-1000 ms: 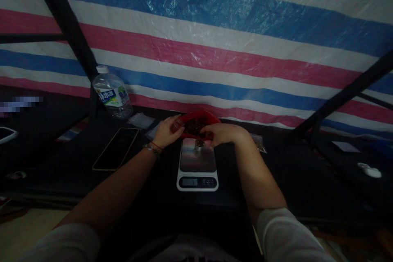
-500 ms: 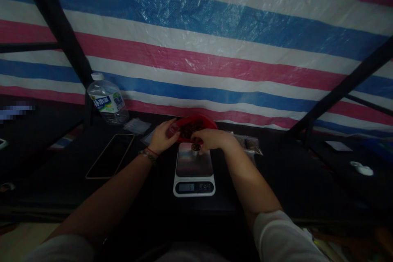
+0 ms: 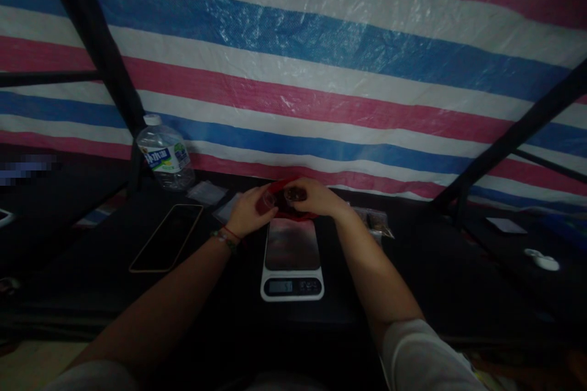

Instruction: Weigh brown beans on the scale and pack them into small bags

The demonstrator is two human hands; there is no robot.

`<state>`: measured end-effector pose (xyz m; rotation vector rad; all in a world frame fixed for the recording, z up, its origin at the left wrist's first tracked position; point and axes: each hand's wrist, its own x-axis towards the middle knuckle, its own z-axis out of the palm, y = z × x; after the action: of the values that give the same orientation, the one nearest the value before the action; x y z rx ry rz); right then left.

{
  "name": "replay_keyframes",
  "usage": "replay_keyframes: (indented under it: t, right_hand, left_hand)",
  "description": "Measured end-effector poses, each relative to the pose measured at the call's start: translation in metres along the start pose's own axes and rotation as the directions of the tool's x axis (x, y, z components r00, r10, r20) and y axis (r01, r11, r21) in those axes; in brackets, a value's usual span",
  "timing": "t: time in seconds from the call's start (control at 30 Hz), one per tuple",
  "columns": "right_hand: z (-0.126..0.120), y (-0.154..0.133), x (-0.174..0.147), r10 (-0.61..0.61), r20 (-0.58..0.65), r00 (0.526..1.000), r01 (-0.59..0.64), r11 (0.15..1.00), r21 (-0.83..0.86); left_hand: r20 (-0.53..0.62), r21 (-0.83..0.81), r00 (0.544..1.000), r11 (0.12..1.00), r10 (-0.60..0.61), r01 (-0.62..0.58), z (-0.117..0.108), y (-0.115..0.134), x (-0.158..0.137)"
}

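Right hand (image 3: 314, 197): fingers closed on a small round metallic cup (image 3: 296, 194) full of dark bits, held over the red plastic bowl (image 3: 280, 183), right side. Left hand (image 3: 250, 211): at the bowl's left end, thumb on the near side, other fingers mostly hidden; can't tell if they grip. Small clear round object (image 3: 269, 199) right by the left thumb, details too dark. White flat digital scale with metal platform (image 3: 292, 247) sits on the black desk (image 3: 426, 263), just in front of the bowl. Display lit, digits blurry.
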<state>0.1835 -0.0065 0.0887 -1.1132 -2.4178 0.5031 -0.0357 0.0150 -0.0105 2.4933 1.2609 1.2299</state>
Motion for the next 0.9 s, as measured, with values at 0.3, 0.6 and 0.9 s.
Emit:
replay_keyframes:
  t: [0.3, 0.6, 0.9]
  right_hand:
    - [0.024, 0.005, 0.006, 0.062, -0.130, 0.990, -0.045, 0.990, 0.130]
    - [0.022, 0.003, 0.009, -0.157, -0.134, 0.978, 0.167, 0.984, 0.060]
    - [0.021, 0.002, 0.009, -0.123, -0.135, 0.983, 0.136, 0.987, 0.090]
  left_hand:
    - [0.001, -0.121, 1.000, 0.993, 0.012, -0.012, 0.009, 0.011, -0.003]
    - [-0.062, -0.230, 0.998, 0.973, -0.020, 0.005, 0.017, 0.010, -0.004]
    - [-0.154, -0.279, 0.987, 0.960, -0.050, 0.005, 0.020, 0.008, -0.005]
